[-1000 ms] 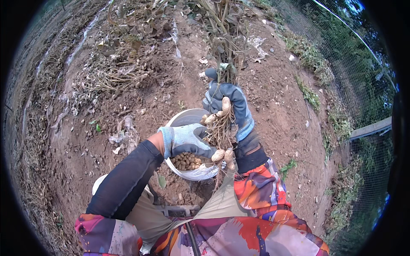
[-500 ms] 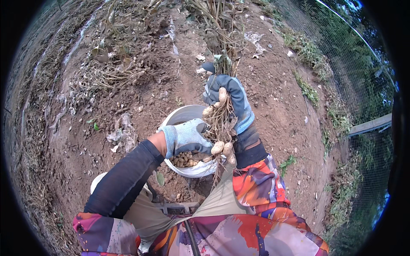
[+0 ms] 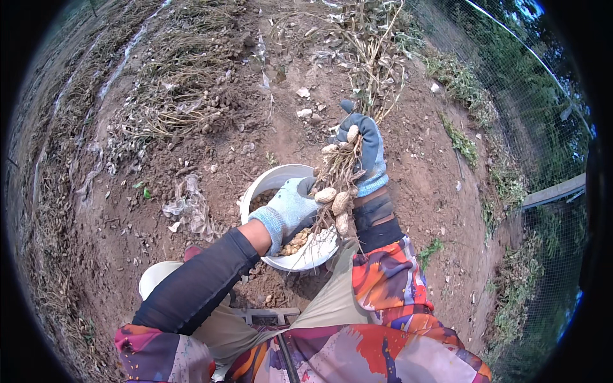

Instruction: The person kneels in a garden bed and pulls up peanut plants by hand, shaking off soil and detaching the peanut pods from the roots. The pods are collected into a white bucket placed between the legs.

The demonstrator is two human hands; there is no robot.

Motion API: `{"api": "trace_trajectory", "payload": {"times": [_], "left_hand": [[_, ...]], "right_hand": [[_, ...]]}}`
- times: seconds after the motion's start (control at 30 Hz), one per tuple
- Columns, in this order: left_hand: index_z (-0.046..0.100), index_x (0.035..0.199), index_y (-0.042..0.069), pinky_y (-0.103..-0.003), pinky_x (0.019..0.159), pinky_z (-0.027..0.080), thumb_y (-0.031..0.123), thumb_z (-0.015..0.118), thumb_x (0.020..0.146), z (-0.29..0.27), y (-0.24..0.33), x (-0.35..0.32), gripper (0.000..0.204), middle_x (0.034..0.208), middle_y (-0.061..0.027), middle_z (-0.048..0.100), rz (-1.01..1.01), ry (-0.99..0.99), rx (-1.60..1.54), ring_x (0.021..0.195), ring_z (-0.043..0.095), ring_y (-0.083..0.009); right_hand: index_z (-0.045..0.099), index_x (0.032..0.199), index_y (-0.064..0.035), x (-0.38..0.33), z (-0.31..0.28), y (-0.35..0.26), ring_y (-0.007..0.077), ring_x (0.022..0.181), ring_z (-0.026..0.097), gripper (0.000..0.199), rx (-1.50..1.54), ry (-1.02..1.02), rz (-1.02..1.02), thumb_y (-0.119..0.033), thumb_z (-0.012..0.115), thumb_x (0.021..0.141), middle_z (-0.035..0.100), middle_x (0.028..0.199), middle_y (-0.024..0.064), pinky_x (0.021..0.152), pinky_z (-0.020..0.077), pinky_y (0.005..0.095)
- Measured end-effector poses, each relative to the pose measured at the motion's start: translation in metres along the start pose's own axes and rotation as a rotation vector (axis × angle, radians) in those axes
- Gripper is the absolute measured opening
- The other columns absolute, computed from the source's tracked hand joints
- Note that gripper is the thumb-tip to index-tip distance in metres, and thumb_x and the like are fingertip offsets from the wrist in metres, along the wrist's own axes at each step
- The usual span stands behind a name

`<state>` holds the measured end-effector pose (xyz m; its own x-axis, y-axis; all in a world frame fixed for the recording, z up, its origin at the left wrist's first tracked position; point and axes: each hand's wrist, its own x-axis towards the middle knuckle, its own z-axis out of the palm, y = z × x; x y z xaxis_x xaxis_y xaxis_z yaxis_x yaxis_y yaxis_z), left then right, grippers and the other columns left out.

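My right hand [image 3: 371, 150], in a grey-and-blue work glove, is closed around the stems of an uprooted peanut plant [image 3: 373, 64]. The plant's dry leafy top points away from me; its roots and pale pods hang toward me. My left hand [image 3: 290, 207], in a matching glove, reaches in from the left, its thumb and fingers closed at a peanut [image 3: 325, 195] on the root cluster; its fingertips are partly hidden. More peanuts [image 3: 341, 203] dangle just right of it. Beneath both hands stands a white bucket [image 3: 260, 185] with loose peanuts [image 3: 295, 242] inside.
Pulled peanut plants [image 3: 185, 115] lie in a row on the brown soil at left. Scraps of plastic film [image 3: 190, 207] are beside the bucket. A mesh fence [image 3: 511, 83] with a post [image 3: 554, 191] runs along the right. Another white round object [image 3: 153, 277] sits by my left leg.
My right hand and the plant have shifted slightly right, the leafy top swinging right. My left hand has moved a little right with the root cluster. The bucket appears slightly farther right.
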<state>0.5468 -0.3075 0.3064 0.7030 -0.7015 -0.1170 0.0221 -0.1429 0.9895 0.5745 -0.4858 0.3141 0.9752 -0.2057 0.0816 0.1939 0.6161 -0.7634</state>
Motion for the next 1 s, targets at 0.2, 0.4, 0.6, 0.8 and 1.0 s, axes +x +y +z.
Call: {"api": "trace_trajectory", "payload": {"times": [0.2, 0.4, 0.6, 0.8, 1.0], "left_hand": [[0.048, 0.117, 0.001, -0.023, 0.062, 0.049, 0.012, 0.066, 0.078, -0.03, 0.034, -0.019, 0.045, 0.081, -0.0051, 0.061, -0.453, -0.283, -0.216, 0.074, 0.06, -0.0095], [0.055, 0.098, 0.002, -0.026, 0.059, 0.05, 0.006, 0.064, 0.077, -0.023, 0.006, -0.015, 0.023, 0.078, -0.0072, 0.061, -0.058, -0.407, -0.137, 0.069, 0.061, -0.0145], [0.061, 0.093, 0.001, -0.038, 0.065, 0.051, 0.008, 0.063, 0.072, -0.021, 0.032, -0.008, 0.023, 0.073, -0.0125, 0.062, -0.564, -0.387, 0.015, 0.072, 0.063, -0.0274], [0.063, 0.095, -0.003, -0.038, 0.072, 0.051, 0.022, 0.067, 0.063, -0.012, 0.022, 0.001, 0.04, 0.081, -0.0207, 0.065, -0.314, -0.496, 0.883, 0.077, 0.064, -0.0323], [0.063, 0.09, -0.004, -0.035, 0.066, 0.05, 0.023, 0.072, 0.064, -0.022, -0.034, -0.023, 0.038, 0.08, -0.0192, 0.065, -0.426, -0.21, 0.636, 0.074, 0.065, -0.0271]], "right_hand": [[0.032, 0.129, 0.0068, -0.005, 0.013, 0.01, 0.0056, 0.05, 0.033, 0.044, 0.069, -0.092, 0.1, -0.012, 0.043, 0.091, 0.034, 0.063, -0.0039, 0.05, 0.0348, 0.0234], [0.041, 0.12, 0.0038, -0.008, 0.019, 0.0, 0.0077, 0.054, 0.036, 0.038, 0.117, -0.169, 0.155, -0.014, 0.047, 0.087, 0.037, 0.066, -0.0032, 0.051, 0.0356, 0.025], [0.048, 0.079, -0.0049, -0.014, 0.024, 0.004, 0.0084, 0.053, 0.037, 0.016, -0.223, -0.088, 0.145, -0.016, 0.046, 0.09, 0.038, 0.064, -0.0023, 0.052, 0.0369, 0.0252], [0.063, 0.081, -0.0001, -0.011, 0.024, 0.016, 0.0082, 0.06, 0.054, 0.013, -0.468, -0.073, 0.173, -0.012, 0.057, 0.081, 0.06, 0.072, 0.0011, 0.055, 0.0447, 0.0232], [0.054, 0.109, 0.0068, 0.006, -0.001, -0.032, 0.0084, 0.056, 0.047, 0.031, -0.213, 0.037, -0.005, -0.014, 0.052, 0.086, 0.05, 0.066, 0.0004, 0.05, 0.0394, 0.0224]]}}
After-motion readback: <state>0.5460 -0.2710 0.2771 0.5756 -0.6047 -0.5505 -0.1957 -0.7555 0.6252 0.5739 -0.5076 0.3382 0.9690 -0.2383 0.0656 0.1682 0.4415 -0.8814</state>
